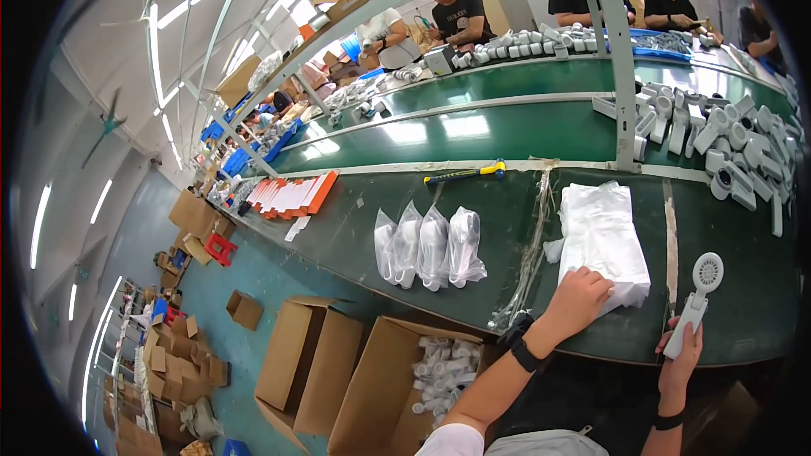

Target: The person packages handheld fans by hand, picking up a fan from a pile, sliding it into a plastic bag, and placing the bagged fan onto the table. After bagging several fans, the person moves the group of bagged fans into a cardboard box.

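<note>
A white handheld fan (pixel 703 291) with a round slotted head stands nearly upright in my right hand (pixel 683 344), whose fingers wrap its handle at the bench's front edge. My left hand (pixel 579 297) is at the lower left of a stack of clear plastic bags (pixel 601 232), its bent fingers pinching the near edge of a bag. To the left of the stack lie several bagged white fans (pixel 432 247) in a row on the dark green bench (pixel 355 249).
Loose white fans are heaped on the conveyor (pixel 735 139) at right. A yellow-and-black hammer (pixel 465 172) lies by the bench's back rail. Orange-and-white boxes (pixel 291 195) sit farther left. Below, an open carton (pixel 372 388) holds white fans. A metal post (pixel 621 76) rises ahead; people work beyond.
</note>
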A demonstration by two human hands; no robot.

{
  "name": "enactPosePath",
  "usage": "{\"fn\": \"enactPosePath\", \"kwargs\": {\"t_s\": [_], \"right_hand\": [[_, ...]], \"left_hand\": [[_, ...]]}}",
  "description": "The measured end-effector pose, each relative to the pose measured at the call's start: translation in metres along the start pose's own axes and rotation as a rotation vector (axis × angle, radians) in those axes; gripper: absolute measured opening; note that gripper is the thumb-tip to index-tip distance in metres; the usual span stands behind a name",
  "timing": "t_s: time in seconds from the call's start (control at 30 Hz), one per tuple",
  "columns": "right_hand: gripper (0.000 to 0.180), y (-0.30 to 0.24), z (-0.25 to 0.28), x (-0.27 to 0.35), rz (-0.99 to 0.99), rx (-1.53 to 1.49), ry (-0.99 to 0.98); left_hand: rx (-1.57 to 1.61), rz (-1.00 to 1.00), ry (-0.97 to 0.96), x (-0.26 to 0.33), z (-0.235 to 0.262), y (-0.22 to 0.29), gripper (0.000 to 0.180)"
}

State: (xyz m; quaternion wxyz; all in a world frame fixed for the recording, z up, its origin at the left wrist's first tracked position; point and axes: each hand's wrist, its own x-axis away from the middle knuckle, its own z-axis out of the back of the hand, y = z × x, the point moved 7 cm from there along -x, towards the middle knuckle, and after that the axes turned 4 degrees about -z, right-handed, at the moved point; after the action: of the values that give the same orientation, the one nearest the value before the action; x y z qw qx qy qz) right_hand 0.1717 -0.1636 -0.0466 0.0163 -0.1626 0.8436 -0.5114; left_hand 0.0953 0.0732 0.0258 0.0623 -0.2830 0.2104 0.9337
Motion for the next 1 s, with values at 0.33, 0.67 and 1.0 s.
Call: {"fn": "enactPosePath", "kwargs": {"t_s": [0.33,0.67,1.0], "right_hand": [[0.050,-0.012,-0.061,0.014,-0.049,-0.101,-0.229],[0.047,-0.003,-0.098,0.000,-0.115,0.126,-0.115],[0.045,0.001,-0.083,0.005,0.030,0.353,0.024]], "left_hand": [[0.181,0.185,0.120,-0.003,0.015,-0.014,0.015],[0.374,0.421,0.129,-0.005,0.021,-0.009,0.015],[0.210,0.269,0.110,-0.008,0.022,0.002,0.014]]}}
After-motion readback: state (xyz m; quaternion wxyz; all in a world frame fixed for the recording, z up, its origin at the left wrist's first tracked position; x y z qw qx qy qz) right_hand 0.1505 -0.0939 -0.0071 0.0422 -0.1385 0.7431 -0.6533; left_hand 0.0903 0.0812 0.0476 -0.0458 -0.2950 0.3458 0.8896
